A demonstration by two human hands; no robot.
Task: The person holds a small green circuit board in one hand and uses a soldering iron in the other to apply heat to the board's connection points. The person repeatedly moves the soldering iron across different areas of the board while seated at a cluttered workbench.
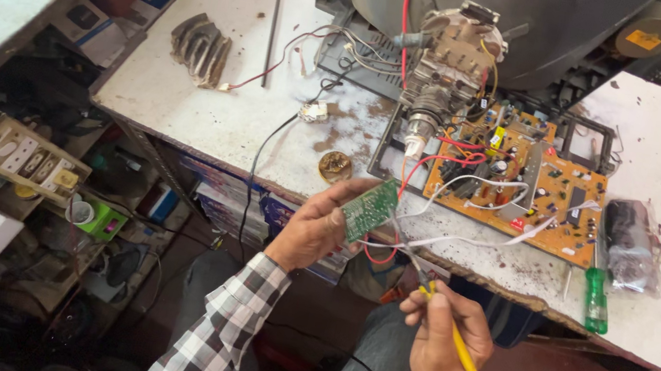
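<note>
Small green circuit board (369, 209), centre of frame, pinched at its lower-left end in left hand (314, 232), long axis tilted up-right; yellow-handled soldering iron (459, 350) gripped pen-fashion in right hand (440, 334), tip angled up-left just below board.

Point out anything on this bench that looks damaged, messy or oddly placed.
The white bench top is stained with brown patches and its front edge is chipped. A green-handled screwdriver sits at that edge, its handle hanging past it. The orange circuit board lies bare with loose wires trailing to the small green board in the left hand.
</note>
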